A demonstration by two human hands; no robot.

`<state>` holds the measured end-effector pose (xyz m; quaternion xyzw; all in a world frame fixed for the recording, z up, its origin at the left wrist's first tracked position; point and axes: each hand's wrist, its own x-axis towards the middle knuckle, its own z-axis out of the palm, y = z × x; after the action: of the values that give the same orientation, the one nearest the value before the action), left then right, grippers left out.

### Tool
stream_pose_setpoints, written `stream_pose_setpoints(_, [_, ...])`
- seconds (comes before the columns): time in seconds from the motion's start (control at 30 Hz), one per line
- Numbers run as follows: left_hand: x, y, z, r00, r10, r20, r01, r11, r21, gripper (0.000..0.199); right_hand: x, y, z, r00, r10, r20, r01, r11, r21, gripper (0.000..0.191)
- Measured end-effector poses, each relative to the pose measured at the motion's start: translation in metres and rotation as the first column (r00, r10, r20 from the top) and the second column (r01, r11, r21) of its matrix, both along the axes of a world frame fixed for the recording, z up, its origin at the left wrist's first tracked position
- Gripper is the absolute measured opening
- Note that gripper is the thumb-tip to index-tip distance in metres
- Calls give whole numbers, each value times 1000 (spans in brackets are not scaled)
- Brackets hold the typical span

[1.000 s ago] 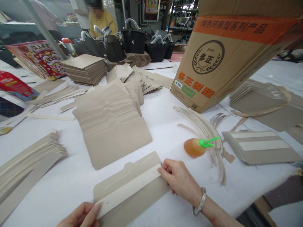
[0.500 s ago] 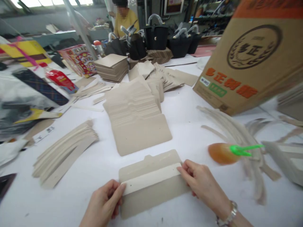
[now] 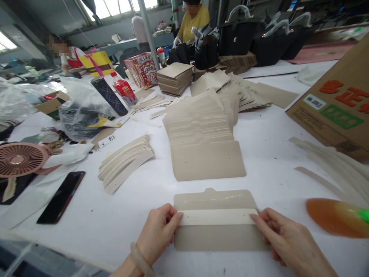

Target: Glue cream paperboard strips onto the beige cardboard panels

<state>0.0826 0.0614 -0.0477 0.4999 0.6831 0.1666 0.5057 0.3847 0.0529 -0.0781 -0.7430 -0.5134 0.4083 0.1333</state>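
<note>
A pale cardboard strip [image 3: 216, 217] lies across a grey-beige cardboard panel [image 3: 219, 238] with rounded upper corners and a small tab. My left hand [image 3: 161, 229] pinches the strip's left end between thumb and fingers. At its other end, my right hand [image 3: 282, 232] pinches the strip the same way. A small dark hole shows near each end of the strip. Shiny streaks, perhaps glue, mark the panel above it. Just beyond lies a fanned stack of similar panels [image 3: 209, 159]. Left of that is a fanned pile of strips [image 3: 127, 159].
An amber bottle with a green tip [image 3: 334, 217] lies at right, before loose strips [image 3: 331, 161] and a large carton [image 3: 325, 111]. To the left are a phone [image 3: 61, 198] and a pink fan [image 3: 21, 159]. Black handbags [image 3: 238, 36] stand at the back; people work beyond.
The view has swung left, so the table's things sit farther right and the phone and fan show. Both hands still hold the strip on the panel, which now looks more level.
</note>
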Motion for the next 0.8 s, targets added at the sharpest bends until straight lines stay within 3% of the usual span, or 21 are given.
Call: stream_pose_setpoints(0.8, [2, 1, 1, 963, -129, -235, 154, 984, 93, 31, -4, 3, 4, 999, 49, 6, -50, 998, 44, 38])
